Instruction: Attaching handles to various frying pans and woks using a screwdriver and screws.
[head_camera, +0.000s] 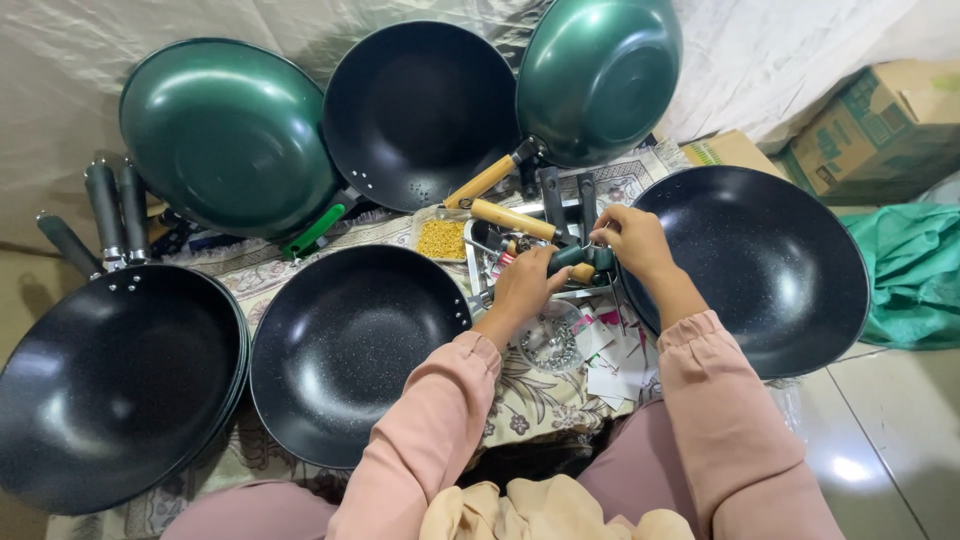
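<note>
Fingers (603, 236) of the right hand (632, 240) pinched the end of a dark green pan handle (580, 258) while the left hand (525, 285) clamped around its other end, just beside the black speckled wok (770, 270) and above scattered metal screws (549, 345).

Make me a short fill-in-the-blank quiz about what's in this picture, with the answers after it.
1. Both hands, left hand and right hand, hold a dark ____ handle.
2. The person's sleeves are ____ in colour.
3. The small tray of yellow pieces lies just below the black wok that leans between two ____ woks.
4. The cardboard box sits at the top ____ of the view.

Answers: green; pink; green; right
</note>
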